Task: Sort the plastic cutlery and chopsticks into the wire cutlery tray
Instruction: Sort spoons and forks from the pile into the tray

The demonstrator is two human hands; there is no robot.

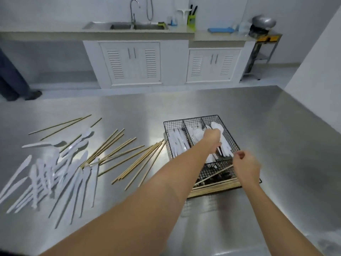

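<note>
Risk, as I judge it, is the chopstick (215, 174) pinched in the right hand (246, 168) snagging the wire cutlery tray (191, 120) mesh while the left hand (212, 136), grip unclear, reaches over the spoons compartment, on a steel table (276, 126) in a kitchen with 1 sink (127, 26).

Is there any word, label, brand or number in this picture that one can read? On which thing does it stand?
No text can be read in this picture.
Yellow box under the wok: it may carry dark marks, too blurred to read.
Green knife block: no visible label.
Wire tray, cutlery and chopsticks: no print.
</note>
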